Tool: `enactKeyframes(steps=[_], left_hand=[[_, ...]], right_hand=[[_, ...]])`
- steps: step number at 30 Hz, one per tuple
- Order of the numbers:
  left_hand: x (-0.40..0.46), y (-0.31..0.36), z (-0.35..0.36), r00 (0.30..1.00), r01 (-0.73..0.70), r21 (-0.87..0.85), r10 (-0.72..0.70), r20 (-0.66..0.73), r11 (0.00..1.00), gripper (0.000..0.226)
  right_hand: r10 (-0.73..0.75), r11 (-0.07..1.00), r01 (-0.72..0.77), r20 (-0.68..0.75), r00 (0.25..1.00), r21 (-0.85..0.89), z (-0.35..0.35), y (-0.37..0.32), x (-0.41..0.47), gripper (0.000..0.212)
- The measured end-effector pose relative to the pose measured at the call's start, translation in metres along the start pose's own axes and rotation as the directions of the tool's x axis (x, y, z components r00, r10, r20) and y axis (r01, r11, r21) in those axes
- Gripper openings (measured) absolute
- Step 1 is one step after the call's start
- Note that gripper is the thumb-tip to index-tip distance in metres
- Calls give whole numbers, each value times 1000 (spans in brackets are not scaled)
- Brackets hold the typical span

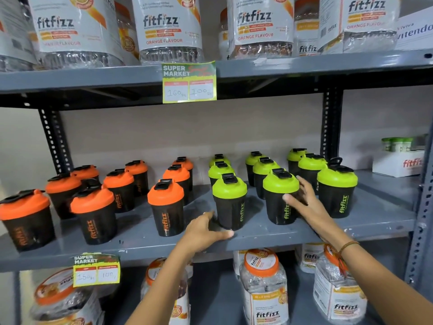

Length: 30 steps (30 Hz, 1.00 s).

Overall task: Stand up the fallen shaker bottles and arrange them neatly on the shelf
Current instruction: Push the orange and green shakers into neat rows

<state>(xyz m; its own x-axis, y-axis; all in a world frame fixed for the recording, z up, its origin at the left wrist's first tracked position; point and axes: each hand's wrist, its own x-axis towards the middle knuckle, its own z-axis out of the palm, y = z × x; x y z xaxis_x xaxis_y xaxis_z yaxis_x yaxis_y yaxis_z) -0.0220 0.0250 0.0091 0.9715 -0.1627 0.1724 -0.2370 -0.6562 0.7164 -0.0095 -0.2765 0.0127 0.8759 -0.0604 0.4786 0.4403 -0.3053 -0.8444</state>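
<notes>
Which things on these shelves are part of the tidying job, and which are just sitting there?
Part of the job:
- black shaker bottles with green lids
- black shaker bottles with orange lids
- grey metal middle shelf
- left hand
- right hand

Just sitting there:
- big clear plastic jars with orange lids
- green price tags
- white box

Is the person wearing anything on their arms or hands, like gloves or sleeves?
No gloves and no sleeves show: both forearms are bare as far as the frame reaches. The left hand has nothing on it. The right hand is bare too, but a thin orange-brown thread band circles that wrist, with loose ends hanging down.
</notes>
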Motion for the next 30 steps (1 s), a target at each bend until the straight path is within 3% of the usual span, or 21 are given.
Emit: enactKeyframes(steps=[3, 6, 9, 11, 13, 15, 16, 20, 24, 27, 30], left_hand=[[1, -3, -7, 997, -6, 180, -8, 77, 984, 48], [2, -8, 0, 997, -56, 465, 28, 67, 883, 52], [3, -17, 9, 996, -72, 616, 86, 7, 784, 56], [6, -21, 11, 994, -75, 628, 109, -16, 775, 57], [6, -22, 13, 990, -81, 643, 138, -39, 762, 57], [6, -24, 15, 986, -79, 652, 156, -61, 754, 58], [6, -25, 15, 985, -78, 658, 161, -66, 749, 61], [7, -27, 16, 975, -93, 651, 200, -93, 753, 78], [8, -29, 16, 967, -107, 648, 229, -108, 754, 92], [9, -30, 16, 957, -123, 649, 264, -124, 751, 88], [9, -30, 17, 956, -134, 652, 272, -114, 746, 85]], right_hand=[[-172, 985, 170, -233, 957, -31, 6, -9, -8, 103], [-490, 871, 413, -409, 770, -266, 11, -32, -10, 65], [-652, 759, 531, -426, 628, -378, 22, -77, 0, 40], [-679, 733, 572, -351, 644, -368, 35, -108, 18, 27], [-620, 777, 551, -213, 755, -305, 52, -136, 47, 18], [-467, 840, 456, 35, 883, -292, 73, -155, 85, 19], [-386, 841, 420, 164, 908, -342, 83, -158, 105, 21], [-81, 700, 354, 424, 902, -620, 113, -150, 162, 41], [234, 596, 318, 538, 810, -737, 128, -129, 182, 70], [311, 610, 272, 540, 782, -745, 134, -112, 188, 76], [292, 640, 238, 518, 804, -731, 136, -102, 190, 77]])
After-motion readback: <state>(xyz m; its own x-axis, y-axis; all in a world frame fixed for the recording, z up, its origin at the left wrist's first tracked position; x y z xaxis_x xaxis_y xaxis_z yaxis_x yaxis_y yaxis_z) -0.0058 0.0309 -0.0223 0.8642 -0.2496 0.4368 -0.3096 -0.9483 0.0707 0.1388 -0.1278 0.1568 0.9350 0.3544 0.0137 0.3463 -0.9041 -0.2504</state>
